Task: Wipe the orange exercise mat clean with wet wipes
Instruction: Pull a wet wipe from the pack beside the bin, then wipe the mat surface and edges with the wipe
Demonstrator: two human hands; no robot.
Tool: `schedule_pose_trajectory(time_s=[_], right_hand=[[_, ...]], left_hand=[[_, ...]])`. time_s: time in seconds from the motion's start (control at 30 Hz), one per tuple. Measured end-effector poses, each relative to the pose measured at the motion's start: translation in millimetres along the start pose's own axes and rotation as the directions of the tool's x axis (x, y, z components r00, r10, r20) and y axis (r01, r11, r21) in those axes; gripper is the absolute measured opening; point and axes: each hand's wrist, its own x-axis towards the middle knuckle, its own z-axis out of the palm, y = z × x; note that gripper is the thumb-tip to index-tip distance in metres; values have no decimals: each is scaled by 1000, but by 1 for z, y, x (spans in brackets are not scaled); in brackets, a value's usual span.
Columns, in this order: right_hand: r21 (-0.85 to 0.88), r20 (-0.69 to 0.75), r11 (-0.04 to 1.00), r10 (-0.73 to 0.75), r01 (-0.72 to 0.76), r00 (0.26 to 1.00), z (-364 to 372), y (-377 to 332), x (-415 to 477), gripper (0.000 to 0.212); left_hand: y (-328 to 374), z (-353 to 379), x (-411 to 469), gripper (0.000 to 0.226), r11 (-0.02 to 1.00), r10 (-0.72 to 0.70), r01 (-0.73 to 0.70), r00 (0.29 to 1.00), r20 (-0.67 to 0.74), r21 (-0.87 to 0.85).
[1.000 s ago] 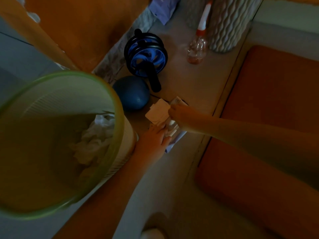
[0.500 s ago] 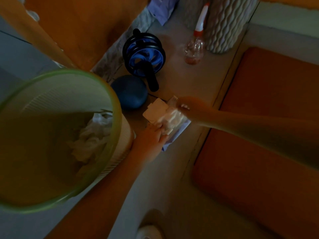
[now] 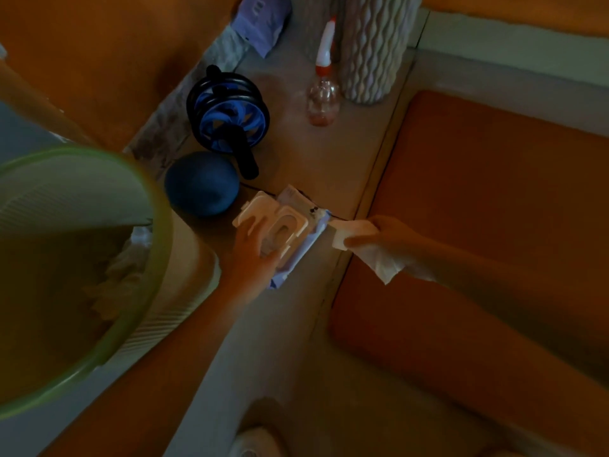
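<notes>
The orange exercise mat lies on the floor at the right. A pack of wet wipes with its white lid flipped open sits on the floor just left of the mat's edge. My left hand presses down on the pack, thumb and fingers curled round its near end. My right hand pinches a white wet wipe that hangs free over the mat's left edge, clear of the pack.
A green-rimmed waste bin with crumpled wipes inside fills the left. Beyond the pack lie a dark blue ball, a blue ab roller, a spray bottle and a ribbed white cylinder. An orange wall stands at the upper left.
My right hand has pulled a wipe out of the pack and moved right, over the mat's edge. The left hand stays on the pack.
</notes>
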Motion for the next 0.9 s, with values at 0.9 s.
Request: schedule_pose_trajectory(time_s=[0.9], right_hand=[[-893, 63, 399, -353, 211, 934, -2, 210, -71, 59]], left_hand=[[100, 40, -37, 64, 993, -90, 7, 708, 700, 120]])
